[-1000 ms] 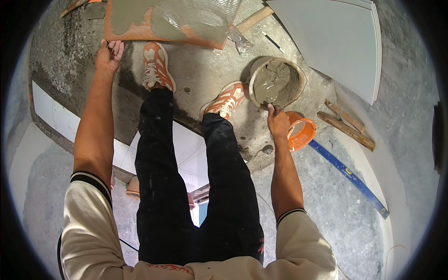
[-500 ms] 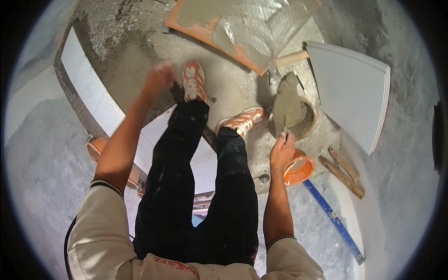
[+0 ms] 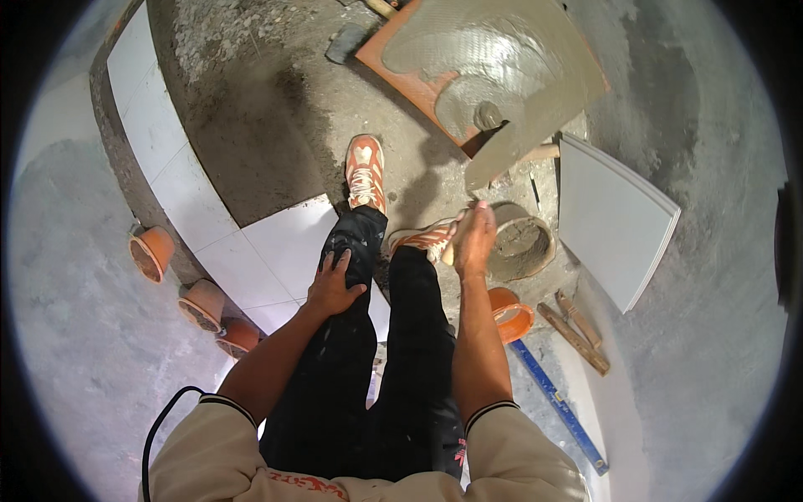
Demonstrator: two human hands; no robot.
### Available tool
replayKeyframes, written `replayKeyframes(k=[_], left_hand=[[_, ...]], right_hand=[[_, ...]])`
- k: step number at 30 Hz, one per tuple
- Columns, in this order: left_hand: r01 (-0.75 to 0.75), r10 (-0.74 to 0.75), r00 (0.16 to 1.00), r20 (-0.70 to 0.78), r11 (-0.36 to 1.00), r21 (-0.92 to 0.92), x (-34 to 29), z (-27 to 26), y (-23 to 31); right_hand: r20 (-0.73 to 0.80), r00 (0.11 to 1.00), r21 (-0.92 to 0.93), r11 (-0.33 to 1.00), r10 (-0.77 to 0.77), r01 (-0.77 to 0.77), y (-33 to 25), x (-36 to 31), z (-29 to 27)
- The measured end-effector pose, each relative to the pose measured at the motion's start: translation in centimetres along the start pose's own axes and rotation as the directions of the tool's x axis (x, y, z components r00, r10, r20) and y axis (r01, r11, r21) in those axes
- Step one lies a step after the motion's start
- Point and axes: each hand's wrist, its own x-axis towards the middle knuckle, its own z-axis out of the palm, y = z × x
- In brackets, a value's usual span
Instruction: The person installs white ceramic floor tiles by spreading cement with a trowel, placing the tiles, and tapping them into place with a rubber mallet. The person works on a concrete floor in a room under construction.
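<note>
A mortar bucket point(image 3: 549, 244) stands on the floor point(image 3: 422, 163) just right of the right hand point(image 3: 475, 238), an orange bucket point(image 3: 520, 328) just behind it. Stacked pale panels point(image 3: 615, 222), wood pieces point(image 3: 577, 335) and a blue level point(image 3: 559, 406) line the floor's right side; clay-coloured pots point(image 3: 153, 253) stand beyond the left edge of the white tiles point(image 3: 280, 238). A strip of floor runs between the forward shoe point(image 3: 365, 171) and the near-left edge of the mortar-spread orange board point(image 3: 406, 46). The right hand is closed around the handle of a trowel point(image 3: 487, 171), its mortar-coated blade over the board's near corner; contact is unclear. The left hand point(image 3: 333, 293), fingers spread, rests on the left knee, grasping nothing.
</note>
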Motion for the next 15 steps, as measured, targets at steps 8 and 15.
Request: replayKeyframes(k=[8, 15], left_hand=[[-0.005, 0.003, 1.0, -0.022, 0.995, -0.099, 0.3, -0.6, -1.0], [0.002, -0.003, 1.0, -0.011, 0.989, -0.146, 0.5, -1.2, -1.1]], right_hand=[[0.128, 0.988, -0.192, 0.976, -0.083, 0.106, 1.3, 4.5, 14.8], [0.204, 0.94, -0.711, 0.62, -0.272, 0.333, 5.3, 5.3, 14.9]])
